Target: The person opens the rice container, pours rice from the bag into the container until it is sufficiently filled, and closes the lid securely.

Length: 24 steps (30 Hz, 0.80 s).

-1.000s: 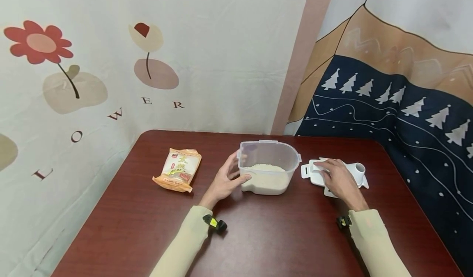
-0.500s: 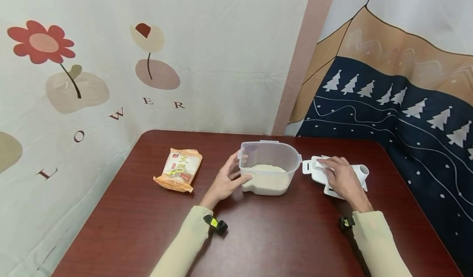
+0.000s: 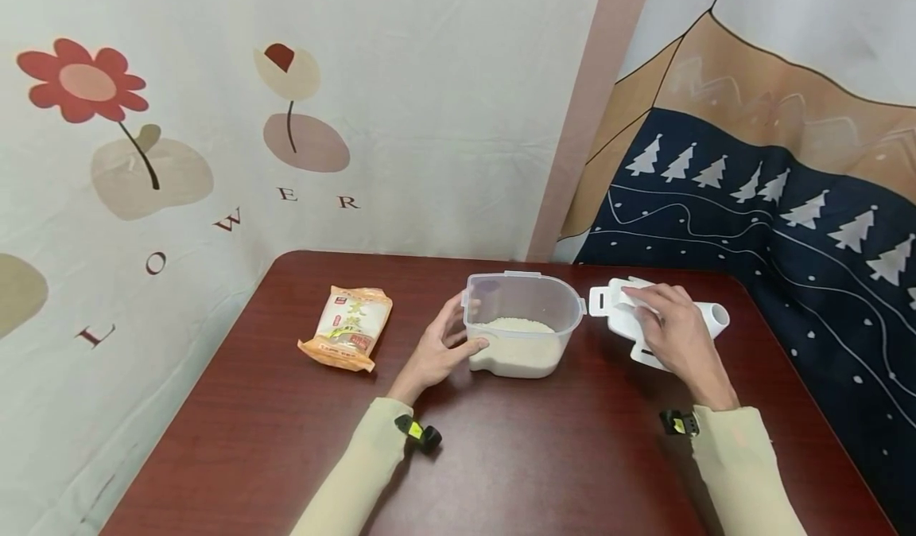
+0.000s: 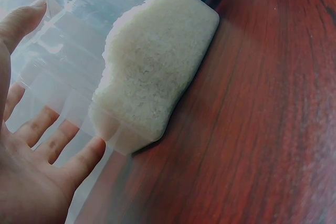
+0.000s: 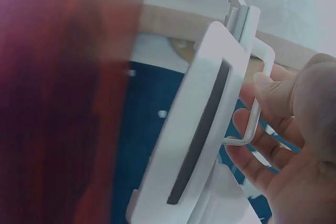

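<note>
A clear plastic rice container [image 3: 525,301], partly filled with white rice [image 3: 518,351], stands upright on the table. My left hand [image 3: 438,349] holds its left end, thumb on the near side and fingers around the corner. The left wrist view shows the rice [image 4: 152,61] through the wall beside the fingers. On the right, my right hand [image 3: 676,333] grips the white lid [image 3: 622,321] by its handle. Thumb and fingers wrap the loop handle [image 5: 257,108] in the right wrist view. The lid appears raised off the table and tilted; a round white spout [image 3: 716,317] sticks out at its right.
An orange and white food packet [image 3: 352,328] lies on the left of the dark red table [image 3: 544,464]. Printed cloth [image 3: 429,106] hangs behind the table, and a dark blue cloth with trees [image 3: 823,258] hangs along the right side.
The right hand has moved the lid slightly up and to the right, and it now appears lifted and tilted. The left hand, container and packet stay in place.
</note>
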{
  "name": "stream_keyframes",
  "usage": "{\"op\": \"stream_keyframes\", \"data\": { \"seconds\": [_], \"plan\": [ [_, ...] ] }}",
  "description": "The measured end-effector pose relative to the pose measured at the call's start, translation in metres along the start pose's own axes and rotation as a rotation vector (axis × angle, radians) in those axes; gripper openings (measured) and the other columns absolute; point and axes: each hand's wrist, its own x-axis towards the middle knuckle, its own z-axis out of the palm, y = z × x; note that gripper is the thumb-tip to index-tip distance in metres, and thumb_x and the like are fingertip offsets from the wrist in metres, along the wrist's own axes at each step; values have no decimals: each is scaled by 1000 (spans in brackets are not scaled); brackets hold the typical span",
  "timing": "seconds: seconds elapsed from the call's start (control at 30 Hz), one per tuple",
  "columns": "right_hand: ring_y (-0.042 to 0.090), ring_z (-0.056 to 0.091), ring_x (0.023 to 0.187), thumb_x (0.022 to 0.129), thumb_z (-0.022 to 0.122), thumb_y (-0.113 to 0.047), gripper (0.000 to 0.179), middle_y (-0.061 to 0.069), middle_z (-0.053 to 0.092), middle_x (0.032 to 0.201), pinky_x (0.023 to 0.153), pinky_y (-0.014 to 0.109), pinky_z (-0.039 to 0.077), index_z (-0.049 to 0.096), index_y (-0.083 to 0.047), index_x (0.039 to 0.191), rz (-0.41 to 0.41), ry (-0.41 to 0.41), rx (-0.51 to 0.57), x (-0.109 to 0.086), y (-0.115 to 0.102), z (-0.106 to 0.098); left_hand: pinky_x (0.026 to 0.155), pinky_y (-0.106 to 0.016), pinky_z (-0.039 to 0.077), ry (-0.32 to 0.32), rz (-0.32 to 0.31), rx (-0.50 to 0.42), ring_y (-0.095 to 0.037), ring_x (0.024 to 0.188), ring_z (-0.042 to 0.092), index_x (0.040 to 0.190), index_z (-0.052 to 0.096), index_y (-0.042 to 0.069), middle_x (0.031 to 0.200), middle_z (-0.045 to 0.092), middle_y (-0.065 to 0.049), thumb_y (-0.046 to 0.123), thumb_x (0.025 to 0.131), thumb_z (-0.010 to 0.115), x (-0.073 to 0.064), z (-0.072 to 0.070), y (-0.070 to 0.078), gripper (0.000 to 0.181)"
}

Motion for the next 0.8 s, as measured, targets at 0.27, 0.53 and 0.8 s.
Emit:
{"op": "stream_keyframes", "data": {
  "seconds": [0.27, 0.53, 0.8],
  "plan": [
    [27, 53, 96, 89, 66, 10, 42, 15, 72, 111, 77, 30, 39, 73, -9, 126, -43, 84, 27, 11, -16, -20, 113, -59, 42, 3, 0, -1, -32, 146, 44, 159, 33, 32, 156, 48, -8, 10, 92, 77, 0, 0, -2, 82],
    [22, 54, 96, 90, 66, 8, 44, 12, 72, 113, 75, 21, 39, 73, -13, 127, -73, 109, 61, 20, -38, -28, 113, -59, 42, 7, -4, 1, -31, 146, 44, 158, 33, 33, 156, 49, -7, 9, 92, 77, 0, 0, -2, 82],
    [22, 54, 99, 90, 68, 9, 43, 11, 72, 112, 79, 22, 39, 74, -13, 127, -113, 98, 90, 29, -62, -31, 113, -59, 43, 3, 8, 15, -33, 146, 44, 159, 33, 30, 157, 48, -9, 10, 93, 76, 1, 0, -3, 81]
  ]
}}
